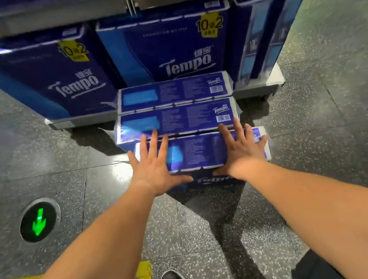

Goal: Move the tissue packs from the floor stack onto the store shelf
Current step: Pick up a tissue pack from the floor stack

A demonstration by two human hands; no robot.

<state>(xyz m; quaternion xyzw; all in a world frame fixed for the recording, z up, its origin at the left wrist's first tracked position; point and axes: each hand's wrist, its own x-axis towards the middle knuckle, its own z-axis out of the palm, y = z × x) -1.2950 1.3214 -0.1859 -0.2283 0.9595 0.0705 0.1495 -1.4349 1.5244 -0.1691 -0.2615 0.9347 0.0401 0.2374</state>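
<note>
Two large dark-blue plastic-wrapped Tempo packs (pixel 44 78) already stand on the grey metal bottom shelf (pixel 81 120), while three slimmer blue packs (pixel 179 120) remain stacked before it, both the left hand (pixel 156 168) and right hand (pixel 241 151) spread flat, ungripping, on the nearest.

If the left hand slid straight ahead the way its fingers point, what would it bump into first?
Probably the middle tissue pack: the left hand lies flat on the nearest pack, fingertips already at its edge, though depth is unclear.
</note>
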